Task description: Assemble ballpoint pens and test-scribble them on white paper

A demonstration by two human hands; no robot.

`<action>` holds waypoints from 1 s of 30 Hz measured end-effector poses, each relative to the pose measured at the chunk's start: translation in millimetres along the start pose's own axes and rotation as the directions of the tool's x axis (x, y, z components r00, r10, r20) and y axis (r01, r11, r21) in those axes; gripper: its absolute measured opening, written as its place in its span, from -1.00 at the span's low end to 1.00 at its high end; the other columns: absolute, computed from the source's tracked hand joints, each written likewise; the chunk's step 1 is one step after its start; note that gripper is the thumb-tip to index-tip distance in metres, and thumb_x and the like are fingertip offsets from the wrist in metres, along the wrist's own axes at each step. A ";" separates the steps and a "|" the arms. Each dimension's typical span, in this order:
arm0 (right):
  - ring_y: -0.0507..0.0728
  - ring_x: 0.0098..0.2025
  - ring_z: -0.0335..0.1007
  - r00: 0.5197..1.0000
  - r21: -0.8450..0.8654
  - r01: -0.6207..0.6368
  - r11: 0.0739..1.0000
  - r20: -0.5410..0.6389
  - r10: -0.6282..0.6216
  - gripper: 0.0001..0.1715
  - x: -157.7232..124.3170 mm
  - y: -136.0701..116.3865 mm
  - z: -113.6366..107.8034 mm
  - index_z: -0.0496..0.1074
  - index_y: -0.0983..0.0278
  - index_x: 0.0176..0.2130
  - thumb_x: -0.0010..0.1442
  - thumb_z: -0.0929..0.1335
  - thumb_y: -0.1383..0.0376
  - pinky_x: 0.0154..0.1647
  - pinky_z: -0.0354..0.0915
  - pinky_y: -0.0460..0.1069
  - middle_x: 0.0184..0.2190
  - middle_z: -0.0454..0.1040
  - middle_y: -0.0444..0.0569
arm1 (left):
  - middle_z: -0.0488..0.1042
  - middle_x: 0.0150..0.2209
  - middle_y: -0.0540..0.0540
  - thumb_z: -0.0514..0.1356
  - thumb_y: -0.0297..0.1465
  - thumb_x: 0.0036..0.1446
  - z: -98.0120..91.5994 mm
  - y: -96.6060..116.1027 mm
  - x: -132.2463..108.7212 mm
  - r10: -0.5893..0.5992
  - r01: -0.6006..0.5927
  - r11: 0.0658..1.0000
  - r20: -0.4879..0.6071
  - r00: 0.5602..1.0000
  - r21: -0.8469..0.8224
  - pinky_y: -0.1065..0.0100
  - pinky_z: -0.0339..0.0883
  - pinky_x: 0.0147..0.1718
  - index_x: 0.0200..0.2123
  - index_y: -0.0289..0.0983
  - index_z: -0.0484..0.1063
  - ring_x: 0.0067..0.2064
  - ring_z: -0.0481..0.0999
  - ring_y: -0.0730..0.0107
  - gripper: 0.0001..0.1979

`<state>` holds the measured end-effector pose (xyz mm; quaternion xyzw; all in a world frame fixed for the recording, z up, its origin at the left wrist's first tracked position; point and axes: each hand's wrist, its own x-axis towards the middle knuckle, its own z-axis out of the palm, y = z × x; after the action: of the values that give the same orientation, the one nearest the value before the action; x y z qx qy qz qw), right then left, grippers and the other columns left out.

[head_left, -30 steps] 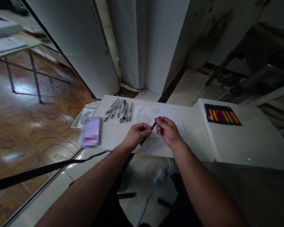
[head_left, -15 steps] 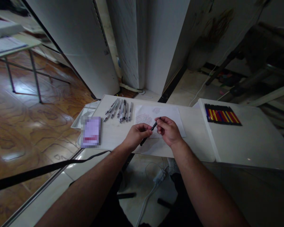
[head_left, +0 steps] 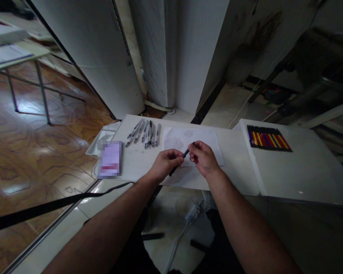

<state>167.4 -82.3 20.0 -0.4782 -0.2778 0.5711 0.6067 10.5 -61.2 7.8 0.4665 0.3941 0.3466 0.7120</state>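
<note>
A black pen (head_left: 174, 169) slants between my two hands, above the near edge of a white sheet of paper (head_left: 214, 148). My left hand (head_left: 167, 163) is closed on its middle, thumb and fingers pinching it. The fingertips of my right hand (head_left: 201, 156) close on the upper end. Scribbled strokes mark the sheet's left part and a smaller patch near its top. To the left of the paper lie several clear pens (head_left: 146, 135) in a loose bunch, one of them darker.
A white tabletop (head_left: 237, 167) carries everything, with a second white surface (head_left: 297, 175) joined at right. On that one lies a row of black-capped pens (head_left: 268, 139) with coloured barrels. A blurred purple box (head_left: 111, 160) sits at the left edge. A black strap (head_left: 60, 199) crosses at lower left.
Hardly anything differs. My right fingertips have shifted very slightly at the pen's upper end; both hands keep hold of the pen.
</note>
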 end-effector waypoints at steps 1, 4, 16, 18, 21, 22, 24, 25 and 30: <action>-0.07 -0.61 0.11 1.000 0.004 -0.008 1.000 0.011 0.008 -0.68 0.0 0.0 -0.1 0.40 0.25 -0.45 -0.13 0.53 0.17 -0.64 0.04 -0.13 -0.65 0.28 -0.25 | 0.43 -0.53 0.04 0.41 -0.33 -0.19 0.1 0.3 -0.1 -0.001 0.001 1.000 0.000 1.000 -0.003 0.45 0.16 -0.49 -0.38 -0.33 0.49 -0.52 0.31 0.54 -0.72; -0.06 -0.59 0.14 0.999 0.015 -0.022 1.000 0.043 0.022 -0.69 -0.2 -0.4 -0.2 0.47 0.26 -0.36 -0.10 0.51 0.16 -0.64 0.06 -0.13 -0.62 0.32 -0.21 | 0.43 -0.53 0.05 0.41 -0.34 -0.19 0.2 0.9 -0.3 -0.001 0.001 1.000 -0.001 1.000 -0.005 0.45 0.16 -0.48 -0.39 -0.32 0.49 -0.52 0.31 0.55 -0.73; -0.07 -0.59 0.13 0.999 0.022 -0.013 1.000 0.032 0.012 -0.74 -0.6 -1.8 0.3 0.48 0.27 -0.40 -0.12 0.52 0.22 -0.64 0.05 -0.13 -0.61 0.33 -0.21 | 0.43 -0.53 0.04 0.41 -0.36 -0.18 0.2 0.5 -0.3 0.005 -0.004 0.999 0.015 1.000 -0.033 0.46 0.14 -0.48 -0.40 -0.33 0.49 -0.51 0.30 0.57 -0.74; -0.07 -0.61 0.12 1.000 0.011 -0.002 1.000 0.006 0.002 -0.73 -0.1 -1.0 0.1 0.42 0.26 -0.48 -0.15 0.53 0.24 -0.65 0.04 -0.13 -0.64 0.30 -0.23 | 0.43 -0.53 0.04 0.42 -0.36 -0.19 0.5 0.7 -0.5 0.003 -0.003 1.000 0.015 1.000 -0.026 0.46 0.15 -0.48 -0.40 -0.33 0.49 -0.51 0.31 0.57 -0.74; -0.07 -0.61 0.11 1.000 0.017 -0.006 1.000 -0.007 0.006 -0.71 0.3 0.0 0.0 0.40 0.26 -0.49 -0.16 0.54 0.23 -0.66 0.04 -0.14 -0.65 0.29 -0.24 | 0.43 -0.53 0.04 0.41 -0.35 -0.19 0.5 0.5 -0.6 0.007 -0.007 1.000 0.007 1.000 -0.022 0.46 0.15 -0.49 -0.40 -0.33 0.49 -0.52 0.31 0.56 -0.74; -0.07 -0.61 0.12 1.000 0.023 -0.011 1.000 0.002 0.011 -0.73 0.2 0.0 0.0 0.43 0.26 -0.46 -0.15 0.53 0.23 -0.66 0.04 -0.14 -0.64 0.31 -0.24 | 0.43 -0.53 0.04 0.41 -0.35 -0.18 0.4 0.2 -0.4 0.009 -0.009 1.000 0.004 1.000 -0.019 0.46 0.15 -0.48 -0.40 -0.33 0.49 -0.51 0.31 0.56 -0.74; -0.08 -0.59 0.14 1.000 0.033 -0.018 0.999 0.025 0.018 -0.72 0.0 -0.3 0.0 0.49 0.27 -0.38 -0.13 0.52 0.21 -0.65 0.05 -0.15 -0.58 0.36 -0.21 | 0.43 -0.53 0.04 0.41 -0.36 -0.18 -0.3 -0.5 0.1 0.015 -0.015 1.000 0.000 1.000 -0.009 0.46 0.16 -0.48 -0.40 -0.33 0.50 -0.51 0.31 0.56 -0.75; -0.08 -0.59 0.14 0.999 0.032 -0.018 0.999 0.033 0.017 -0.71 -0.1 -0.4 0.0 0.50 0.28 -0.35 -0.12 0.52 0.21 -0.65 0.06 -0.15 -0.57 0.37 -0.20 | 0.43 -0.53 0.04 0.40 -0.36 -0.18 -0.7 -1.0 0.4 0.018 -0.018 1.000 0.002 1.000 -0.003 0.46 0.17 -0.47 -0.40 -0.33 0.50 -0.51 0.32 0.56 -0.76; -0.08 -0.63 0.10 1.000 -0.005 0.013 1.000 -0.006 -0.013 -0.71 0.7 0.8 -0.1 0.40 0.27 -0.49 -0.16 0.54 0.23 -0.66 0.04 -0.15 -0.67 0.29 -0.25 | 0.43 -0.53 0.05 0.41 -0.35 -0.18 -1.0 -2.7 1.1 0.010 -0.010 1.000 0.014 1.000 -0.007 0.46 0.14 -0.50 -0.38 -0.32 0.50 -0.52 0.30 0.57 -0.74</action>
<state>167.2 -81.7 19.1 -0.4797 -0.2805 0.5651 0.6098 10.5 -60.7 4.8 0.4683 0.3854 0.3481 0.7149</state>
